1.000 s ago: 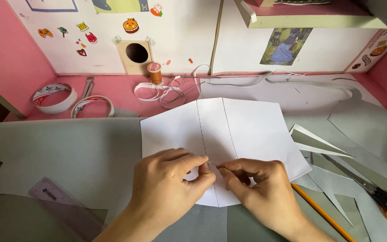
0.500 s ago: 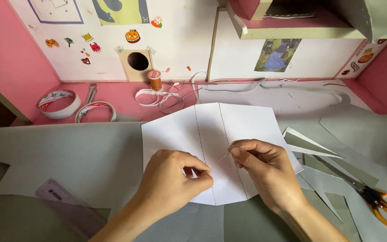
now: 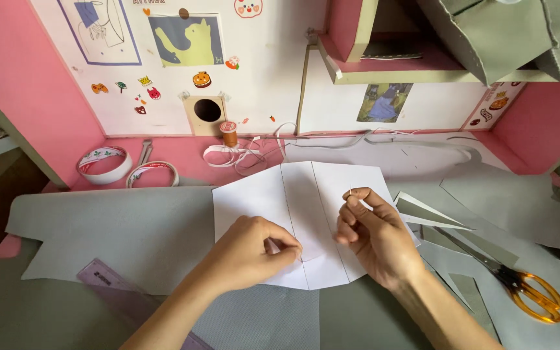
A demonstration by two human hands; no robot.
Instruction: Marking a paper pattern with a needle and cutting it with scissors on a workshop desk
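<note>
A white folded sheet [image 3: 254, 194] with dashed stitch lines down its middle lies on a grey sheet [image 3: 118, 227]. My left hand [image 3: 247, 253] presses on the white sheet's lower middle, its fingertips pinching the sheet at the stitch line. My right hand [image 3: 374, 236] hovers over the sheet's right half, thumb and forefinger pinched on a thin needle [image 3: 350, 192] lifted just above the paper. The thread is too fine to make out.
Orange-handled scissors [image 3: 526, 291] lie at the right among grey offcuts. A clear purple ruler [image 3: 108, 282] sits at lower left. Two tape rolls [image 3: 104, 164], a thread spool [image 3: 229, 133] and white cord [image 3: 234, 155] lie along the pink back ledge.
My right hand has pulled away from the left, up and to the right, carrying the needle. The left hand stays pinched on the sheet.
</note>
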